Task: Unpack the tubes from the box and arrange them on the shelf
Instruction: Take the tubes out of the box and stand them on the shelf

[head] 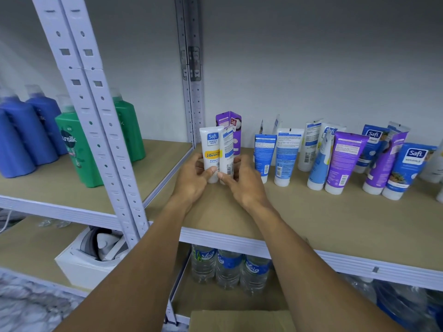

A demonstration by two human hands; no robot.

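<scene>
Tan shelf board point(311, 219) meeting grey wall point(311, 56) — left hand point(190, 180) gripping white tube point(211, 149), right hand point(247, 185) gripping second tube point(227, 149), touching; board strip showing along front lip point(239, 244).

- A pair of tubes point(212, 152) is upright, side by side, at the left end of the shelf point(311, 224), with a carton point(230, 121) just behind.
- A row of tubes point(340, 159) stands to their right.
- Bottles point(31, 135) stand on the neighbouring shelf point(155, 159), left.
- Water bottles point(227, 267) stand on the level below; a box point(242, 319) lies nearest.
</scene>
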